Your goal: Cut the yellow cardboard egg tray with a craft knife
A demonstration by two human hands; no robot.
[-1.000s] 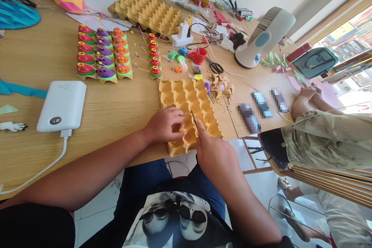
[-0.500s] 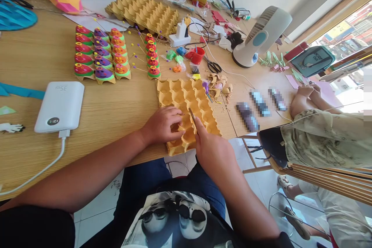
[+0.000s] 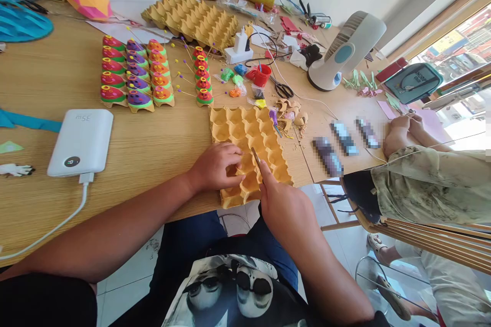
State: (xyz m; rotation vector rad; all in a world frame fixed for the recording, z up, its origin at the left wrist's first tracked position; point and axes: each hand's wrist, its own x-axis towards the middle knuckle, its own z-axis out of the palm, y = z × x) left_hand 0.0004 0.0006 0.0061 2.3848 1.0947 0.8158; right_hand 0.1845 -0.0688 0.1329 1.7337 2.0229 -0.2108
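A yellowish pulp egg tray (image 3: pixel 238 131) lies in front of me, its near end reaching past the table edge. My left hand (image 3: pixel 215 166) grips it on the left, fingers curled into the cups. In my right hand (image 3: pixel 287 207) is a slim knife (image 3: pixel 255 154), the index finger stretched along its top. The blade points away from me and rests among the cups near the tray's middle; the handle is hidden in my fist. Torn tray scraps (image 3: pixel 291 112) and crumbs lie just beyond the tray's right side.
Painted egg-cup strips (image 3: pixel 113 65) stand in rows at the back left, with another egg tray (image 3: pixel 192 15) behind. A power bank (image 3: pixel 82 138), scissors (image 3: pixel 284 88), a red cup (image 3: pixel 262 75) and a fan (image 3: pixel 341 56) are also around. Another person's hands (image 3: pixel 401 127) rest at the right.
The view has shifted slightly. Both hands keep nearly the same place on the egg tray, and the knife is still among the cups.
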